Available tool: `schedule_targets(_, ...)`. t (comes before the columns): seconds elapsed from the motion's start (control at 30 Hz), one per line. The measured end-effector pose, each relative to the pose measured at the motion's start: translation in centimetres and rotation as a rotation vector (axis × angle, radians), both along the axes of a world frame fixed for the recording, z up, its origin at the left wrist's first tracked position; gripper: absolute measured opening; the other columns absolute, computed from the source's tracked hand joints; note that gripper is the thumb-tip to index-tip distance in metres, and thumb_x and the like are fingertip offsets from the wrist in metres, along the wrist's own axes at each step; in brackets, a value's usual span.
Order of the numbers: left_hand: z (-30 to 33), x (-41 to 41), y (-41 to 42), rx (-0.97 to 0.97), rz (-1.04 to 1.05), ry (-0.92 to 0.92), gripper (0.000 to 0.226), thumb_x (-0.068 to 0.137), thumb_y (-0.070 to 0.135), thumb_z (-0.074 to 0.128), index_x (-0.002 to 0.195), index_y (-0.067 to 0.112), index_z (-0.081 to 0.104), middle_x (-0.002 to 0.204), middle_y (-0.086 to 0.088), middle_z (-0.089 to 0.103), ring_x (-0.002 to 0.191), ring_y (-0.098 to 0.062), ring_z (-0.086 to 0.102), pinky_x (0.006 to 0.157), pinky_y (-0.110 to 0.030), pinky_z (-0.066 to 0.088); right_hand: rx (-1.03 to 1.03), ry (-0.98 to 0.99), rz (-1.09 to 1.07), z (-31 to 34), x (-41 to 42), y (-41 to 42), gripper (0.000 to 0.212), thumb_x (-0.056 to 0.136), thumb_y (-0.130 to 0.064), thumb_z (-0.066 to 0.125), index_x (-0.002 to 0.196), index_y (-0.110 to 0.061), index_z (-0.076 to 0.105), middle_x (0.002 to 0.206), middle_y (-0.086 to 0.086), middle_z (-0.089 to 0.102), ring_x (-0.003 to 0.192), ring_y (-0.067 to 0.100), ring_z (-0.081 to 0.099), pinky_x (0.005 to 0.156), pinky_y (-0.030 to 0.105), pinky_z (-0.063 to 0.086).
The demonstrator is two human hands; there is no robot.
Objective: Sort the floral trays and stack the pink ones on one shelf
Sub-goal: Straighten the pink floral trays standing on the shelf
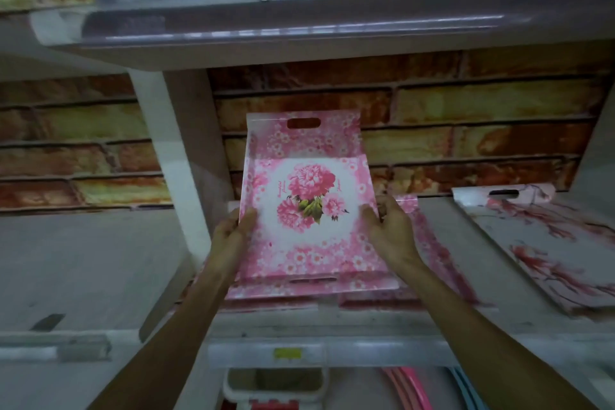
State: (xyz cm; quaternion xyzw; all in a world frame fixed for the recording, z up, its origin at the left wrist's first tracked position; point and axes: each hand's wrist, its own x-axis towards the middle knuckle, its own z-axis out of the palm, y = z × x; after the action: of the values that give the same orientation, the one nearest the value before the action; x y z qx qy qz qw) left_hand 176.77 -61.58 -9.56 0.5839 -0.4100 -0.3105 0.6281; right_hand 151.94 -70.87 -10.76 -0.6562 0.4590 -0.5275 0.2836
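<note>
Setting: shop or stockroom, housewares shelving.
Tiered grey shelves [100, 260] are mounted against a brick-pattern wall [466, 110]. A yellow price-type label [287, 353] is fixed on the shelf's front rail. Several alike pink floral trays [309, 210] are stacked as stock, another tray design [549, 243] is laid beside them, and coloured hoops [411, 386] are stored below.

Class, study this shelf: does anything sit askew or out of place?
Yes. The blossom-branch tray at the right lies at an angle to the shelf edge, apart from the pink tray both hands hold.
</note>
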Motion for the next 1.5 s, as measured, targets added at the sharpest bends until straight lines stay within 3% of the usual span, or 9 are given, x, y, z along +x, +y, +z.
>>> schedule_targets(0.17,0.4,4.0,1.3,0.015,0.097,-0.171,0.021,0.097,0.029,0.055,0.107,0.012,0.064,0.088,-0.002,0.073,0.067,-0.012,0.073,0.055,-0.024,0.059,-0.011,0.123,0.064,-0.1,3.9,0.6,0.016,0.098,-0.025,0.054,0.097,-0.009,0.056,0.066,0.005,0.054,0.053,0.012,0.048,0.048,0.026,0.037)
schedule_targets(0.3,0.0,7.2,1.3,0.131,0.177,-0.417,0.043,0.086,0.049,0.054,0.109,0.013,0.054,0.100,-0.012,0.068,0.090,-0.031,0.067,0.077,-0.046,0.057,0.034,0.259,0.067,-0.8,6.0,0.9,0.023,0.098,-0.026,0.053,0.085,-0.006,0.051,0.059,-0.002,0.048,0.050,0.008,0.046,0.046,0.024,0.035)
schedule_targets(0.5,-2.3,10.2,0.5,0.305,0.196,-0.719,0.033,0.098,0.034,0.049,0.104,0.002,0.054,0.096,-0.016,0.066,0.087,-0.033,0.062,0.070,-0.033,0.041,0.072,0.567,0.080,-1.8,7.6,1.5,0.025,0.098,-0.031,0.048,0.097,-0.006,0.049,0.072,0.007,0.062,0.061,0.022,0.060,0.053,0.030,0.047)
schedule_targets(0.67,-3.9,11.3,0.2,0.394,0.172,-0.817,0.026,0.098,0.030,0.050,0.093,0.005,0.051,0.095,-0.019,0.067,0.083,-0.032,0.060,0.067,-0.030,0.036,0.063,0.704,0.099,-2.9,8.2,1.3,0.043,0.098,-0.032,0.045,0.123,0.003,0.046,0.066,0.005,0.061,0.044,0.013,0.051,0.042,0.024,0.039)
schedule_targets(0.83,-5.2,11.6,-0.2,0.481,0.144,-0.899,0.029,0.098,0.027,0.047,0.097,-0.001,0.055,0.102,-0.023,0.065,0.087,-0.034,0.060,0.069,-0.032,0.042,0.068,0.792,0.115,-3.2,8.5,1.3,0.039,0.099,-0.029,0.045,0.112,0.007,0.049,0.070,0.006,0.065,0.043,0.010,0.048,0.040,0.021,0.035)
schedule_targets(0.93,-5.6,11.8,-0.4,0.523,0.130,-0.947,0.033,0.098,0.032,0.044,0.103,0.001,0.054,0.108,-0.021,0.062,0.087,-0.030,0.058,0.076,-0.037,0.050,0.078,0.883,0.114,-3.2,8.7,1.2,0.025,0.099,-0.029,0.044,0.087,-0.010,0.052,0.061,-0.001,0.055,0.042,0.009,0.046,0.039,0.020,0.032)
schedule_targets(1.07,-5.6,11.6,-0.5,0.587,0.117,-0.995,0.033,0.098,0.034,0.041,0.110,0.005,0.051,0.115,-0.017,0.058,0.094,-0.029,0.060,0.081,-0.042,0.053,0.080,0.946,0.102,-3.6,9.1,0.9,0.037,0.099,-0.029,0.046,0.064,-0.021,0.036,0.059,-0.003,0.048,0.044,0.011,0.046,0.039,0.022,0.031)
schedule_targets(1.33,-5.7,10.9,-0.6,0.663,0.085,-1.024,0.031,0.098,0.029,0.041,0.117,0.005,0.046,0.121,-0.018,0.055,0.105,-0.033,0.060,0.090,-0.044,0.051,0.095,0.961,0.109,-4.2,9.0,0.9,0.023,0.099,-0.031,0.046,0.082,-0.015,0.047,0.066,-0.003,0.048,0.051,0.014,0.049,0.041,0.022,0.033)
schedule_targets(1.5,-6.2,11.2,-0.6,0.658,0.086,-1.053,0.030,0.099,0.031,0.040,0.115,0.007,0.047,0.116,-0.015,0.056,0.100,-0.030,0.060,0.086,-0.042,0.051,0.032,0.959,0.118,-3.7,7.8,1.5,0.029,0.099,-0.036,0.043,0.095,-0.013,0.060,0.079,0.006,0.064,0.062,0.024,0.063,0.057,0.034,0.056)
